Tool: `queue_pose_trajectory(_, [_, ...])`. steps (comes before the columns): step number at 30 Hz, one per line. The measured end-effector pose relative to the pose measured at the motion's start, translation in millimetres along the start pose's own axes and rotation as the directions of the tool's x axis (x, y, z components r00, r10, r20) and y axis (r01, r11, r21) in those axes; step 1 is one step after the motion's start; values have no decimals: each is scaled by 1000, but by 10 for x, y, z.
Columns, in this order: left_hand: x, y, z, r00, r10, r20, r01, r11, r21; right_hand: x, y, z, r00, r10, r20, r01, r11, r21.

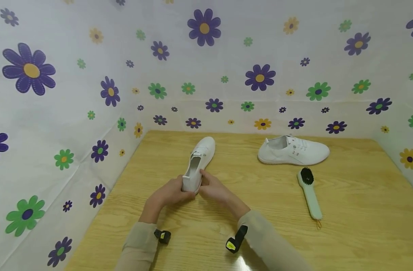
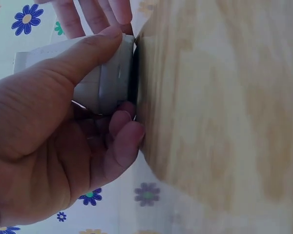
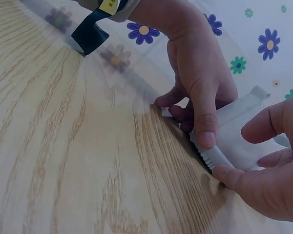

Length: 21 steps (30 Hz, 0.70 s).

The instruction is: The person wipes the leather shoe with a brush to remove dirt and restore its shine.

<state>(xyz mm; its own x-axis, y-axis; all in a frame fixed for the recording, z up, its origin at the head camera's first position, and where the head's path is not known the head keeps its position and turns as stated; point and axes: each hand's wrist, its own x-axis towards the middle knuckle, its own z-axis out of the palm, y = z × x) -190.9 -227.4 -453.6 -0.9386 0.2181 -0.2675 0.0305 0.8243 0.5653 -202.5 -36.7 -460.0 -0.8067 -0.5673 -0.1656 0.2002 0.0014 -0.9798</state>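
Observation:
A white lace-up shoe lies left of the table's middle, its toe pointing away and slightly right. At its heel, my left hand grips the left side; in the left wrist view the thumb of that hand lies across the white heel, with fingers curled low by the sole. My right hand holds the right side of the same shoe, thumb up near the opening. In the right wrist view, fingers of the right hand bracket the heel, one fingertip at the ridged sole edge.
A second white shoe lies at the back right, toe to the right. Nearer me is a pale green brush with black bristles facing up and a cord loop. Flower-patterned sheeting borders the wooden table at back and sides.

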Motion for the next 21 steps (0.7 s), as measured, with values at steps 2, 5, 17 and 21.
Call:
queue_pose_trajectory(2, [16,-19,-2,1000,-4,-3,4,1000,7,-4,-5,-1,1000,11,14,-11,1000,5])
queue_pose_trajectory(5, [37,-48,-12,1000,-2,-8,3,1000,10,8,8,-6,1000,11,29,-12,1000,26])
queue_pose_trajectory(17, [111,-91,-76,999,-26,-22,27,1000,15,119,25,-44,996,42,80,-51,992,113])
queue_pose_trajectory(21, [132,-85,-95,999,-42,-20,42,999,13,168,25,-53,996,44,71,-51,994,100])
